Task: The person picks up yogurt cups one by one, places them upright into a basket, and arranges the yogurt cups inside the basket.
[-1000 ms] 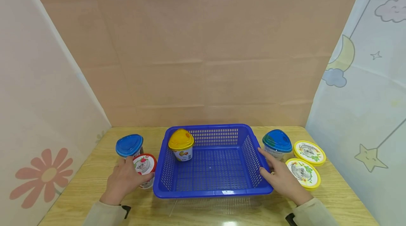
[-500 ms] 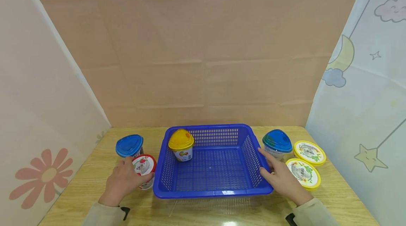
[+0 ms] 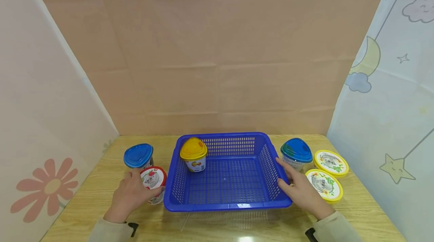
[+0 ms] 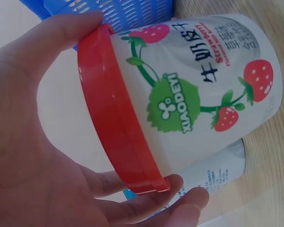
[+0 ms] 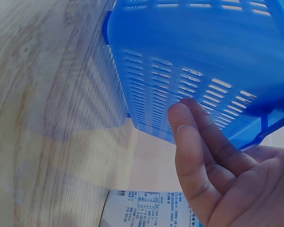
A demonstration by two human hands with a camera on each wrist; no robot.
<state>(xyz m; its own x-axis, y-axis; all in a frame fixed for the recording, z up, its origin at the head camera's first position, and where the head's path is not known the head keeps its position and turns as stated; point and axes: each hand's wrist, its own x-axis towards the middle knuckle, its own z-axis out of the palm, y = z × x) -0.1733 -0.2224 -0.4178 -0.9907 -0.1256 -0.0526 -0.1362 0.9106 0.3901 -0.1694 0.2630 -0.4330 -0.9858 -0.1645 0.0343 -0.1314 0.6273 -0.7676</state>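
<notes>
In the head view my left hand (image 3: 127,196) holds a white cup with a red lid (image 3: 153,177) beside the basket's left side. The left wrist view shows thumb and fingers round the lid rim of this strawberry-printed cup (image 4: 199,90). My right hand (image 3: 301,191) grips the right rim of the blue plastic basket (image 3: 227,207); in the right wrist view its bent fingers (image 5: 189,146) lie against the slotted outer wall. A cup with a yellow lid (image 3: 194,155) stands in the basket's back left corner.
Behind the left hand stands a blue-lidded cup (image 3: 138,156). Right of the basket are another blue-lidded cup (image 3: 296,153) and two tubs with yellow-rimmed lids, a back one (image 3: 331,163) and a front one (image 3: 324,185). A brown-covered wall (image 3: 217,65) closes off the back.
My left hand and the red-lidded cup have shifted very slightly toward the near left. The right hand and the basket have stayed in place.
</notes>
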